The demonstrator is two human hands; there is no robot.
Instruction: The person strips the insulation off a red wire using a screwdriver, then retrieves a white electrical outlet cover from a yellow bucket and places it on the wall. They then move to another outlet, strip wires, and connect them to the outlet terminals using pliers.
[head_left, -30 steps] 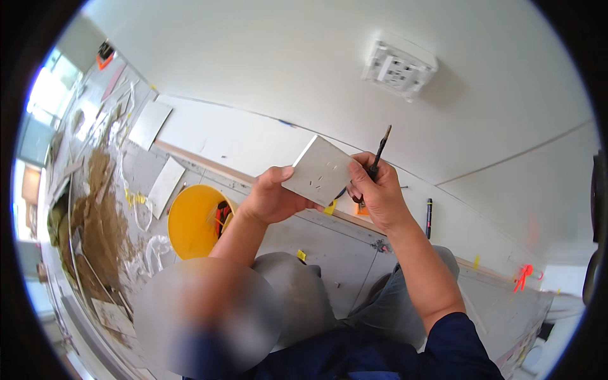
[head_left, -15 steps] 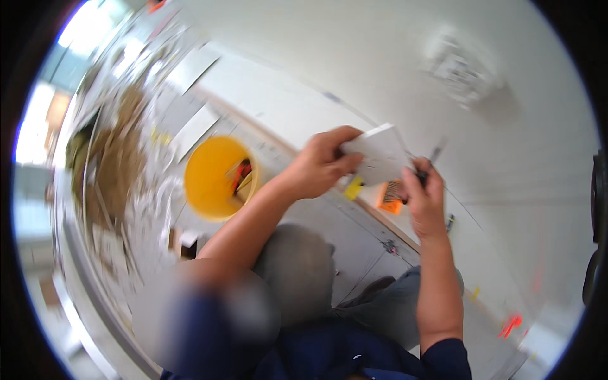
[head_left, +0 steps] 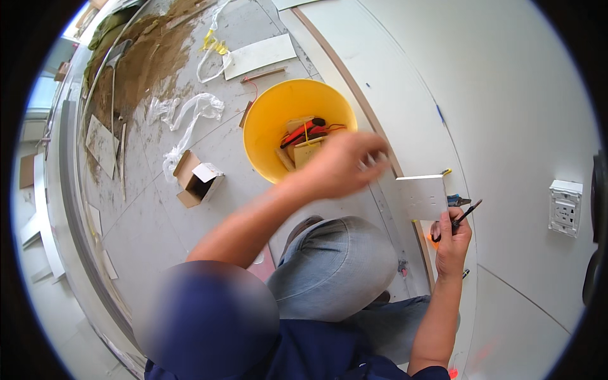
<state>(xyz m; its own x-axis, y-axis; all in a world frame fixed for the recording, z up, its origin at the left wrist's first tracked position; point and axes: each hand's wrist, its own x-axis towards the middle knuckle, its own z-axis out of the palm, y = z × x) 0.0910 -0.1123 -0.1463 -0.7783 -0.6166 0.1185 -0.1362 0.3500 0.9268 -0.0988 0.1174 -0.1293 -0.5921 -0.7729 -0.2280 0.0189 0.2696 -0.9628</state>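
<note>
In my right hand (head_left: 451, 244) are a white square socket plate (head_left: 421, 197) with small slots and a dark, thin screwdriver (head_left: 467, 212) that slants up to the right. The fingers close round the plate's lower right corner. My left hand (head_left: 351, 161) hangs apart from the plate, over the near right side of a yellow bucket (head_left: 263, 117). Its fingers are curled, with small whitish bits showing between them, too blurred to name. Inside the bucket lie a red and black tool (head_left: 303, 133) and several wooden pieces.
A white wall socket (head_left: 565, 209) sits on the wall at right. Left of the bucket are an open cardboard box (head_left: 197, 180), crumpled plastic (head_left: 206, 104) and a white board piece (head_left: 259, 57). Brown sand (head_left: 149, 54) covers the far-left floor. Pliers (head_left: 457, 201) lie beyond the plate.
My left hand has let go of the plate and moved nearer the bucket. The plate now stays in my right hand with the screwdriver. The view has turned, bringing the wall socket lower right.
</note>
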